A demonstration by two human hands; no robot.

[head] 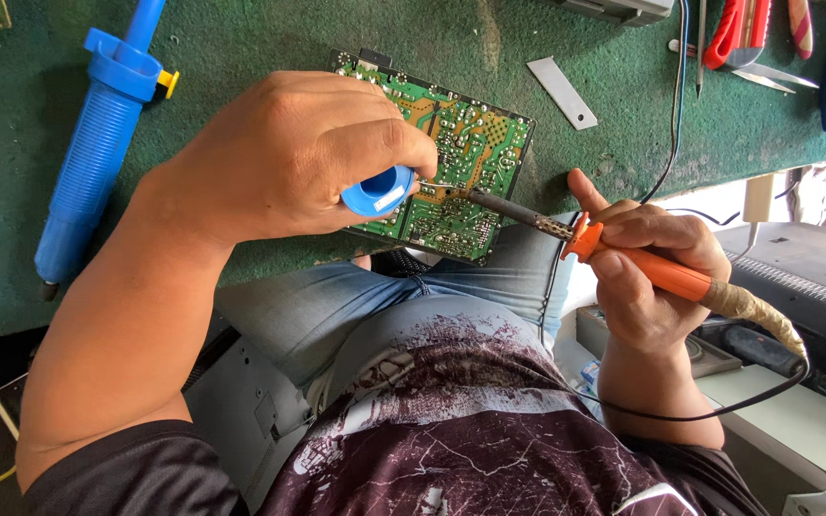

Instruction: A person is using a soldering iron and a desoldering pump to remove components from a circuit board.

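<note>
Circuit board (451, 162), one green one, lies on the green desk (241, 38) at the middle of the view. The left hand (289, 158) pinches one small blue solder spool (380, 191) over the board's 9 o'clock edge. The right hand (647, 272), at 4 o'clock from the board, has its grip closed around one orange soldering iron (642, 263), tip touching the board. Soldering a joint looks to be the step in hand; it calls for a steady tip and wire fed in. One blue solder sucker (97, 143) lies at 9 o'clock.
</note>
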